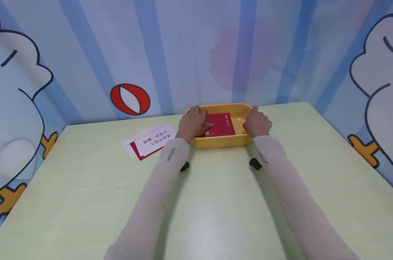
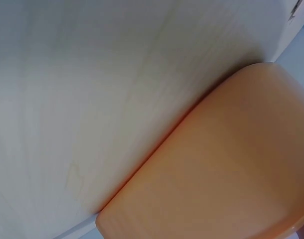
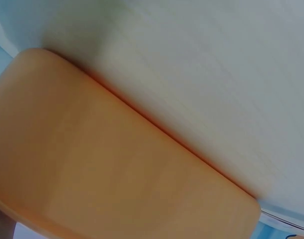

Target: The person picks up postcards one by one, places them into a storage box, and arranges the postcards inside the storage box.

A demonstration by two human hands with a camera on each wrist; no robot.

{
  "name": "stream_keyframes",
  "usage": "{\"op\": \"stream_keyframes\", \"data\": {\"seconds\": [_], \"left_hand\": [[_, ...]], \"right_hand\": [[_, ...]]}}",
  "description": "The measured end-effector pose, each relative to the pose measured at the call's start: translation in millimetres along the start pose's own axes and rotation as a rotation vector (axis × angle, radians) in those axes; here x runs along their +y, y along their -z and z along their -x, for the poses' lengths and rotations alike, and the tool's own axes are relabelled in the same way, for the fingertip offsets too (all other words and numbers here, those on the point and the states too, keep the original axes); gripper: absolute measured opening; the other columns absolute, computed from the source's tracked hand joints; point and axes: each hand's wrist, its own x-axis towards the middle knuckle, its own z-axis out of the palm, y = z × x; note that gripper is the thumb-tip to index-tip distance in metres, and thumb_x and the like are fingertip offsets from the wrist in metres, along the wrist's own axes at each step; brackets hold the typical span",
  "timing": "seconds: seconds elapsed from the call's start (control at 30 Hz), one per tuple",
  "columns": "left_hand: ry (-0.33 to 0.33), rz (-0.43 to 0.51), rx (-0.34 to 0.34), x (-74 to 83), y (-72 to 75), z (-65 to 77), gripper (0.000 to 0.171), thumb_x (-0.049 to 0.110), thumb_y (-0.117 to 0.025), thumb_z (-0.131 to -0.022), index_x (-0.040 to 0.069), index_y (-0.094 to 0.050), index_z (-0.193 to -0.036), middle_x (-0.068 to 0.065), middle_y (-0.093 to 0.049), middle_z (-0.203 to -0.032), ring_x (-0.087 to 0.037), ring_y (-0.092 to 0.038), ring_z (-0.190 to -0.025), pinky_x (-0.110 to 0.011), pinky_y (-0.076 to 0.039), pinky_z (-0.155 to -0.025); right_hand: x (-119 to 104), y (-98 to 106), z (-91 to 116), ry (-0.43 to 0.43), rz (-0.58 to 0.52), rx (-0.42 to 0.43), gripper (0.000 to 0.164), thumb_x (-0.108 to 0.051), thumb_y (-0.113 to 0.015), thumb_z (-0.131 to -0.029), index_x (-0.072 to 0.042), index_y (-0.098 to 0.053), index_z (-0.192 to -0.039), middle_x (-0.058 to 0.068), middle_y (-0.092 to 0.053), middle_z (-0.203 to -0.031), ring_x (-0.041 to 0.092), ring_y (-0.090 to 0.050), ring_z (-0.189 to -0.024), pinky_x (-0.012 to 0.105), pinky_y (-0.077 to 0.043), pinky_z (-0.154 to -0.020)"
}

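At tray (image 1: 220, 142), left end: gripped by left hand (image 1: 192, 124)
Right end: gripped by right hand (image 1: 257, 124)
Tray step: positioning, apparently
Next: even support likely needed

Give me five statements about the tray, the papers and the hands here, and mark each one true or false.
1. The yellow tray has a red card in it. True.
2. No papers lie outside the tray. False: white slips lie on the table, left of it.
3. The left hand is at the tray's left end. True.
4. Only one hand touches the tray. False: the right hand holds its right end.
5. The tray's open side faces up. True.
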Motion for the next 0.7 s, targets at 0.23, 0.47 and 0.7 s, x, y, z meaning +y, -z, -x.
{"op": "stream_keyframes", "data": {"seconds": [0.23,0.47,0.7], "left_hand": [[-0.008,-0.006,-0.003,0.0,3.3,1.7,0.065,0.054,-0.055,-0.093,0.009,-0.041,-0.139,-0.013,-0.046,-0.135,-0.023,-0.042,-0.119,-0.039,-0.046,-0.106],[0.0,-0.032,0.007,-0.7,5.3,1.5,0.066,0.056,-0.054,-0.093,0.009,-0.041,-0.139,-0.012,-0.046,-0.135,-0.023,-0.042,-0.119,-0.039,-0.046,-0.107],[0.001,-0.044,-0.006,5.4,4.1,-0.1,0.066,0.056,-0.055,-0.093,0.009,-0.043,-0.138,-0.011,-0.046,-0.134,-0.022,-0.043,-0.119,-0.038,-0.047,-0.106]], "right_hand": [[-0.4,1.3,1.2,-0.003,0.003,-0.006,0.059,-0.022,-0.056,-0.094,0.003,-0.03,-0.14,0.025,-0.06,-0.117,0.039,-0.063,-0.1,0.053,-0.05,-0.096],[-2.1,3.0,0.8,0.011,0.005,-0.008,0.06,-0.022,-0.055,-0.094,0.003,-0.028,-0.142,0.026,-0.06,-0.117,0.039,-0.062,-0.099,0.054,-0.05,-0.095],[3.7,5.2,2.3,0.008,0.005,-0.018,0.063,-0.023,-0.054,-0.093,0.003,-0.027,-0.143,0.026,-0.06,-0.118,0.04,-0.062,-0.101,0.054,-0.051,-0.093]]}}
